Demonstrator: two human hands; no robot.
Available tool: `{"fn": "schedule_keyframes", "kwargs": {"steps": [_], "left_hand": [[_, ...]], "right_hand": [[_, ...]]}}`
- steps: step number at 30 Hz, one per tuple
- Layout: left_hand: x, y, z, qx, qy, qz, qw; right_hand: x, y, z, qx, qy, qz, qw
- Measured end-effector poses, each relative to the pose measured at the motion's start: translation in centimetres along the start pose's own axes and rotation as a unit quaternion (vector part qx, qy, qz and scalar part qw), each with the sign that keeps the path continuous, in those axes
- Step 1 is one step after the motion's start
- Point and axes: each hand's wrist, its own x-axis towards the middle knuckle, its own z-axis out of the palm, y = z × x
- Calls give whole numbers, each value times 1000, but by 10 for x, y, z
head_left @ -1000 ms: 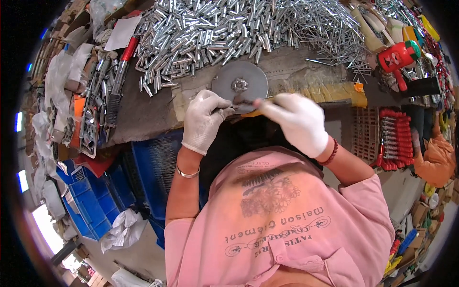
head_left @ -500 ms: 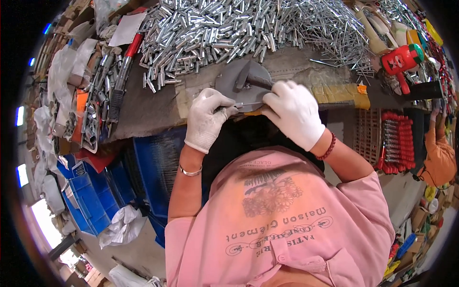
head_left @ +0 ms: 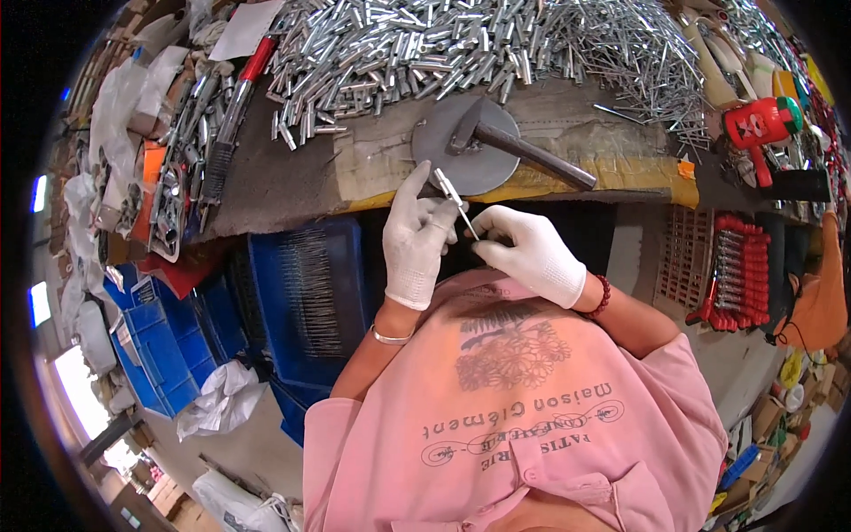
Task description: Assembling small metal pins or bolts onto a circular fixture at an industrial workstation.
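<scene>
Head view, looking straight down: both hands are in white knit gloves, held close together just below the front edge of the cluttered workshop desk point(head_left: 292, 191). The left hand point(head_left: 415, 238) is pinching the upper end of a thin silver metal pin with a small sleeve on it point(head_left: 454, 197), index finger sticking up toward the desk. The right hand point(head_left: 530, 253) is closed around the lower tip of that same pin, fingertips bunched on it. So the pin sits slanted between the two hands, in the air over the person's lap, near the desk edge but not touching it.

On the desk right above the hands lies a round grey metal disc point(head_left: 443, 146), and a dark steel hammer point(head_left: 514, 149) rests with its head on the disc and its handle pointing off to the right. Behind that, a huge heap of short shiny metal tubes point(head_left: 399, 44) spreads across the back of the desk.

Under the desk on the left there's a blue plastic crate point(head_left: 306, 293) with thin rods in it. Off to the right, a row of red-handled tools point(head_left: 740, 275) hangs on a rack, and a red plastic bottle with a green cap point(head_left: 761, 122) sits near the desk's right end
</scene>
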Motion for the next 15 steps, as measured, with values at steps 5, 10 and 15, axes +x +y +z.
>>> {"fn": "schedule_keyframes", "kwargs": {"steps": [5,10,15], "left_hand": [[-9,-1,-20,-24,34,51,998],[-21,-37,-86,-75,145,53,985],[-65,-158,-189,13,432,-12,902]], "right_hand": [[4,-2,17,-47,15,-119,992],[6,-2,13,45,-69,16,997],[13,8,20,39,-95,73,992]]}}
